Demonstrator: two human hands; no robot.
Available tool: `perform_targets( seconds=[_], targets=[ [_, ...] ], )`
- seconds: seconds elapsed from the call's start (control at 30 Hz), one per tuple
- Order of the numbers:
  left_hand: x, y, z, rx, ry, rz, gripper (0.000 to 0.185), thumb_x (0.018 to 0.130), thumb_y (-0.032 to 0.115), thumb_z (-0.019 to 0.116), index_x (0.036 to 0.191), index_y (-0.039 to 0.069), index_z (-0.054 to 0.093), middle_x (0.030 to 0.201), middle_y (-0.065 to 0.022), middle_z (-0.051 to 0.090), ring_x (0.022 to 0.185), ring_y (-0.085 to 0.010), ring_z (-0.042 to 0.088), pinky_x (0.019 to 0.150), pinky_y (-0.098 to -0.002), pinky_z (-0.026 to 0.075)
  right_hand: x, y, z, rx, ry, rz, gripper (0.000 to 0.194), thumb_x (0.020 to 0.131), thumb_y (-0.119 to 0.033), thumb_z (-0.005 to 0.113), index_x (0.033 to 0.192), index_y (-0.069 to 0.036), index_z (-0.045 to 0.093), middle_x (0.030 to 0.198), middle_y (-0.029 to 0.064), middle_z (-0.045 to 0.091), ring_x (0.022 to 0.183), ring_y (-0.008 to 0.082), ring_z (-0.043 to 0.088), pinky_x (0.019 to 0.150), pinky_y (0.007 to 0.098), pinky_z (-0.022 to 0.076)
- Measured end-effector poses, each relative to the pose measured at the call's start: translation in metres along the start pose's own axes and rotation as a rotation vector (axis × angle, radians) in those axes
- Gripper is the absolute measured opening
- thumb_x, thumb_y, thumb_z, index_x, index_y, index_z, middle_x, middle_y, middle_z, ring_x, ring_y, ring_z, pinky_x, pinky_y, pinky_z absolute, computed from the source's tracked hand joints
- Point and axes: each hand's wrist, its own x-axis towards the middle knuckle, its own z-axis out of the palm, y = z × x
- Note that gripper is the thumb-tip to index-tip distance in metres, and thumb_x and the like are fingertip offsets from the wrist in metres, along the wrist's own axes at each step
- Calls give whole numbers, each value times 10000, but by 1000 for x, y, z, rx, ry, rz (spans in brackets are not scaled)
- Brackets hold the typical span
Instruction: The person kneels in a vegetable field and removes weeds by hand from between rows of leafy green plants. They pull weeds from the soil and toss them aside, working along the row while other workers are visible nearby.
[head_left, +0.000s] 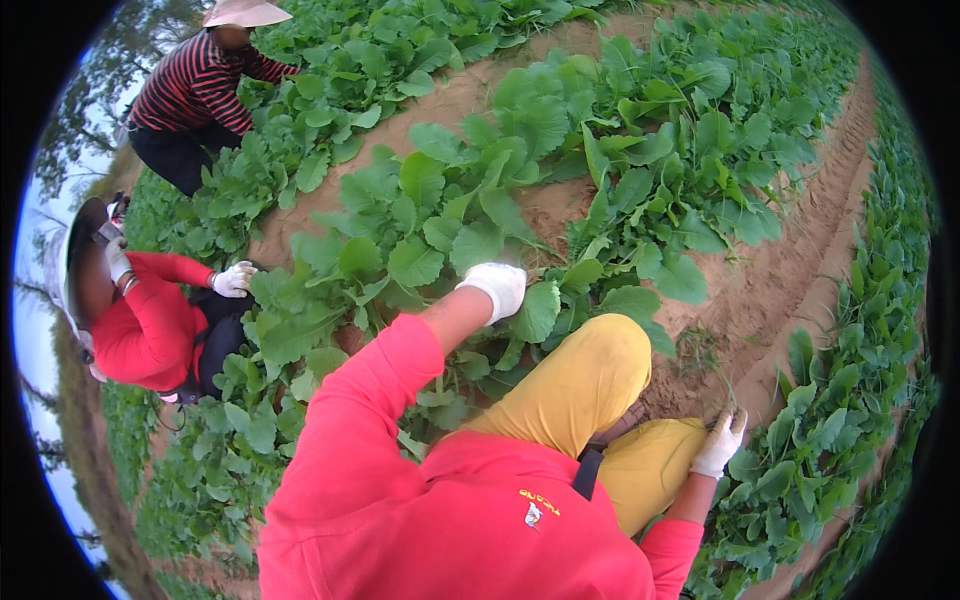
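My left hand (496, 291), in a white knit glove, reaches in among the broad, lobed leaves of a leafy crop plant (536, 311). Its fingers curl down and are partly hidden, so what they hold cannot be seen. Low at the right, my right hand (720, 444), also white-gloved, is beside my yellow-trousered knee (667, 450), over the edge of the sandy furrow. Thin green blades show by its fingertips; whether they are gripped is unclear. A small tuft of grass weeds (697, 351) lies on the soil just beyond that hand.
Bare sandy furrows (795, 262) run between dense crop rows (832, 420). At the left a person in a red top (150, 322), white gloves and a brimmed hat crouches among plants. Farther off, a person in a striped top (191, 86) bends over another row.
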Motion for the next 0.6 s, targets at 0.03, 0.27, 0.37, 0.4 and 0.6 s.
perform_targets(
  seconds=[0.03, 0.27, 0.37, 0.4, 0.6],
  targets=[
    [-6, 9, 6, 0, -52, -21, 271, 869, 104, 456, 1069, 34, 625, 1068, -190, 671, 1020, -323, 641, 885, -415, 498, 0, -2, 0, -39, -25, -42, 191, 985, -197, 505, 1041, -18, 541, 734, -6, 465, 633, 89, 407, 568, 245, 360],
    [-29, 34, 32, 177, 107, -41, 281, 858, 135, 515, 1120, 75, 598, 1096, -113, 629, 1034, -267, 590, 883, -387, 469, 3, -1, 3, -42, 33, -32, 153, 978, -179, 507, 983, -28, 532, 731, -4, 459, 632, 97, 412, 563, 253, 360],
    [-24, 20, 23, 29, 230, -65, 294, 841, 87, 527, 1131, 64, 569, 1080, -127, 611, 1016, -274, 600, 865, -403, 486, 2, -2, 3, -34, 18, -57, 147, 980, -174, 503, 965, -30, 530, 720, -6, 464, 618, 95, 417, 560, 254, 360],
    [-20, 13, 17, -8, 298, -65, 311, 820, 41, 538, 1129, 68, 553, 1073, -138, 598, 1014, -303, 601, 860, -418, 490, 1, -4, 2, -22, 6, -30, 146, 981, -172, 501, 961, -31, 531, 715, -8, 465, 611, 94, 418, 558, 253, 359],
    [35, -19, -10, -296, 386, -59, 227, 826, 27, 541, 1052, 7, 558, 1053, -228, 643, 1005, -379, 622, 870, -431, 497, -1, -14, 3, -79, -18, -38, 154, 987, -180, 490, 955, -35, 531, 697, -16, 463, 590, 82, 418, 549, 244, 353]
  ],
)
